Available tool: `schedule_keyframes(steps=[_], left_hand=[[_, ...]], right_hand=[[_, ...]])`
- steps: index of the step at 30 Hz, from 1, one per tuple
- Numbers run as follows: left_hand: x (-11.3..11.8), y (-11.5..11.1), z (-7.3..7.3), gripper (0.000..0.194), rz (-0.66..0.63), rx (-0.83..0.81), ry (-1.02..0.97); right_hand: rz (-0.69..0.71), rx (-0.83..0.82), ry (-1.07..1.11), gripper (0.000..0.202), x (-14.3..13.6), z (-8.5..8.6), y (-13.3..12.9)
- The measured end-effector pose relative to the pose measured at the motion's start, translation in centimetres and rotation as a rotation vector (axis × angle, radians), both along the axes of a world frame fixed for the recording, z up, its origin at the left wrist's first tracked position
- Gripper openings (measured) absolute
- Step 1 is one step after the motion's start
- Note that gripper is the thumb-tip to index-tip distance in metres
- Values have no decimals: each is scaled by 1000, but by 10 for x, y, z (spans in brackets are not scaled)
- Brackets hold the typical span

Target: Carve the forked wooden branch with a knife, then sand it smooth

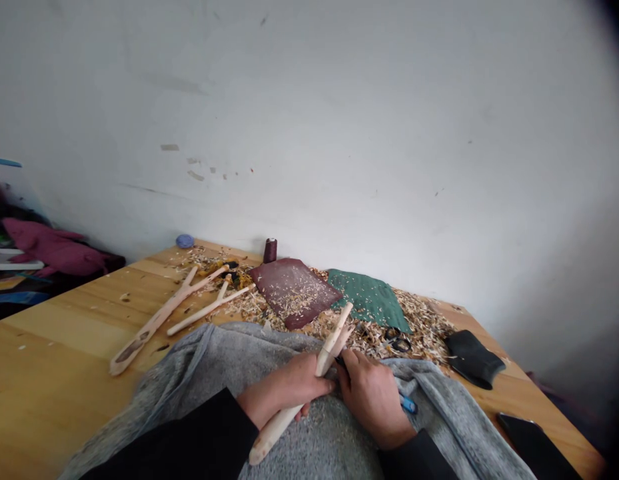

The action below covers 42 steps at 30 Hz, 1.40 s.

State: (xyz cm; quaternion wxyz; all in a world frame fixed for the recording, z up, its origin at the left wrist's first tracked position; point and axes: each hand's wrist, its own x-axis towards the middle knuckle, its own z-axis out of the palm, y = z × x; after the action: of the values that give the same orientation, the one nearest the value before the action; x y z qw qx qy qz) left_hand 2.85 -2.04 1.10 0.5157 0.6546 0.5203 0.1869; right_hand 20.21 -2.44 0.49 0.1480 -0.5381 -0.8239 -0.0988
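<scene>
My left hand (pixel 302 383) is wrapped round a peeled, forked wooden stick (pixel 276 430), slanted with its fork pointing up and away. Close to the fork, my right hand (pixel 372 393) is closed on a slim tool. Its dark front part (pixel 340 361) shows by the fingertips, and a blue end (pixel 408 404) sticks out behind the palm. Most of the tool is hidden, so I cannot make out its kind. Beneath both hands a grey cloth (pixel 334 433) is spread, flecked with shavings.
Two more forked sticks, a large one (pixel 154 325) and a smaller one (pixel 209 310), lie left. Maroon (pixel 296 290) and green (pixel 369 297) sheets rest among wood shavings (pixel 429 320). A thread spool (pixel 270 251) stands by the wall. Rightward are a black pouch-like piece (pixel 474 358) and a phone (pixel 536 443).
</scene>
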Motion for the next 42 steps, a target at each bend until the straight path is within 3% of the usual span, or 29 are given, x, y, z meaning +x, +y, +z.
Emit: schedule_keyframes(steps=[23, 32, 42], left_hand=[[0, 0, 2, 32, 1, -12, 2], [1, 0, 0, 21, 19, -45, 30], [1, -1, 3, 22, 6, -39, 25]], right_hand=[[-8, -5, -19, 9, 0, 2, 0], [-4, -20, -23, 10, -1, 2, 0], [-21, -27, -29, 9, -1, 5, 0]])
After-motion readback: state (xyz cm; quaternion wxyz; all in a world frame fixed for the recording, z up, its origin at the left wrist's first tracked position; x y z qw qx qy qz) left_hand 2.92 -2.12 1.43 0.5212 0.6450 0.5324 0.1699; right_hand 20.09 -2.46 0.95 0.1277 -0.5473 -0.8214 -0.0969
